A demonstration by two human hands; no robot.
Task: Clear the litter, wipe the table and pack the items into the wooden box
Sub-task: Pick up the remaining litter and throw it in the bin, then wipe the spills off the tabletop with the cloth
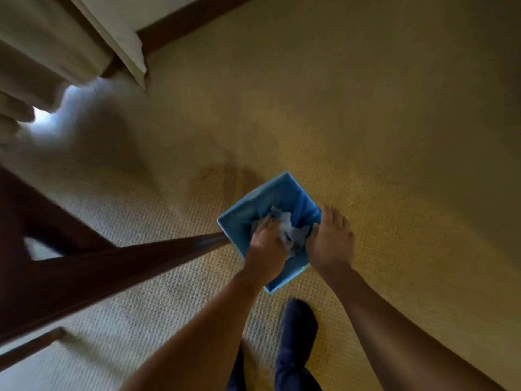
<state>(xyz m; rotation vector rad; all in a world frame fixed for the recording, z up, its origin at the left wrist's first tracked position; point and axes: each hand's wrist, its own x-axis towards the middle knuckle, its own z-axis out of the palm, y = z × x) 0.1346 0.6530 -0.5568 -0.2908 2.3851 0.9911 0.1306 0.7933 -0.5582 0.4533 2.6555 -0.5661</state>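
**Both hands at the bin, litter going in**

The left hand (266, 241) reaches down into the blue square open-topped bin (235, 221), which stands on the beige woven carpet (380, 142) just ahead of the person. Its fingers (265, 222) are bent downward and held close together on the crumpled white-grey paper litter (291, 231). Motion blur softens the knuckles, so they seem to clutch the wad rather than merely press it. The litter sits inside the bin, low between the two hands.

The right hand (331, 239) holds the bin's right rim. Its thumb hooks inside the wall and the remaining fingers (338, 214) lie slightly spread over the outside edge, so the rim is pinched between them.

The bin stands corner-on to the viewer, its far corner pointing away and its near corner close to the dark blue-clad foot (298, 320). On the left a dark brown wooden furniture rail (118, 263) slants in until its tip nearly meets the bin's left corner, leaving little room on that side. To the right and beyond the bin, carpet runs open towards a dark skirting board (191, 18). Pale curtain folds (42, 38) hang at the upper left, well apart from the bin.
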